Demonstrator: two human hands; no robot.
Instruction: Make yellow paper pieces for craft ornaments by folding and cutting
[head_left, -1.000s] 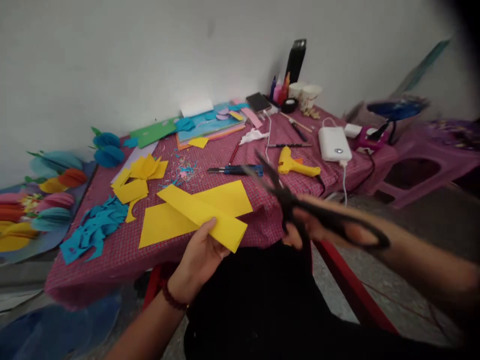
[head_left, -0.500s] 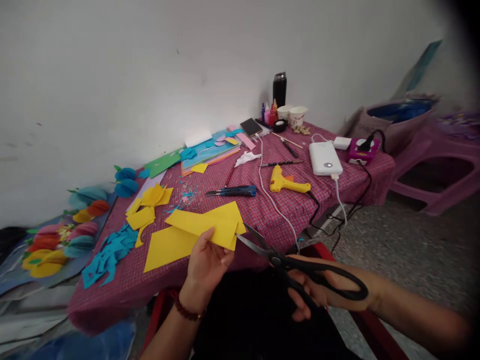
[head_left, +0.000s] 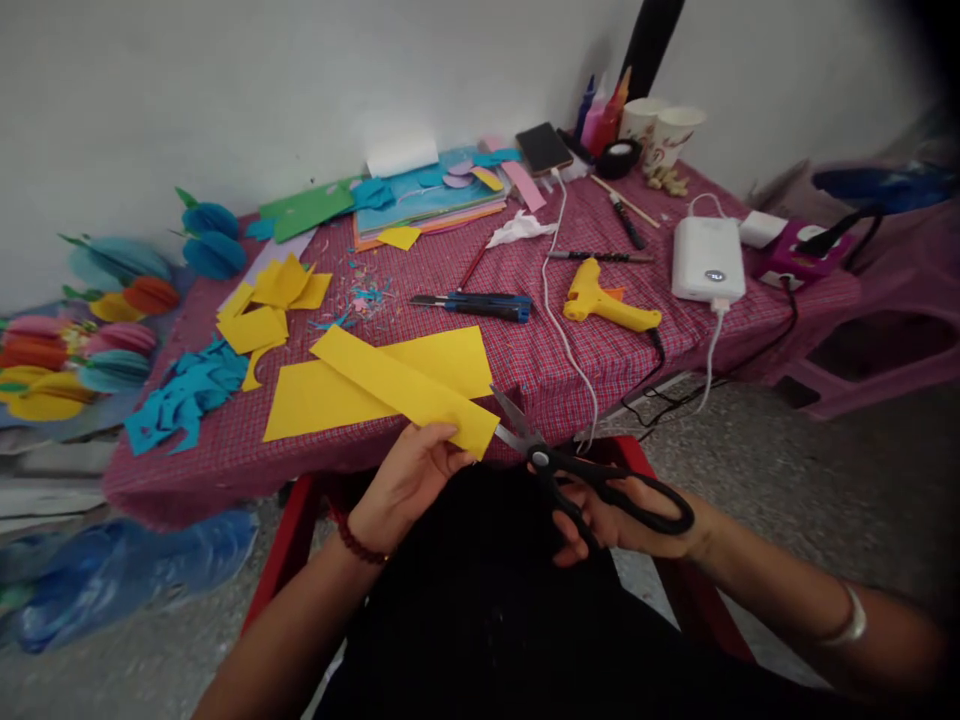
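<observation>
My left hand [head_left: 411, 475] pinches a long yellow paper strip [head_left: 401, 385] near its right end, thumb on top. Behind and below the strip, a wider yellow sheet [head_left: 322, 398] lies at the table's front edge. My right hand [head_left: 611, 515] has its fingers through the handles of black-handled scissors [head_left: 540, 458]. Their blades are spread apart, with the lower one at the strip's right end; whether it touches the paper I cannot tell. Yellow paper pieces [head_left: 281, 290] and a heap of blue paper scraps [head_left: 187, 395] lie to the left.
On the checked tablecloth [head_left: 450, 270] lie a blue utility knife [head_left: 480, 305], a yellow glue gun [head_left: 607, 300], a white power bank [head_left: 707, 258] with cables, and a phone [head_left: 544, 148]. Paper cups [head_left: 673, 135] stand at the back right. Folded paper ornaments [head_left: 120, 270] sit at left.
The view has tilted downward, so the table sits higher in the picture. The yellow strip has turned to slant down toward the right, and the scissors remain spread at its right end.
</observation>
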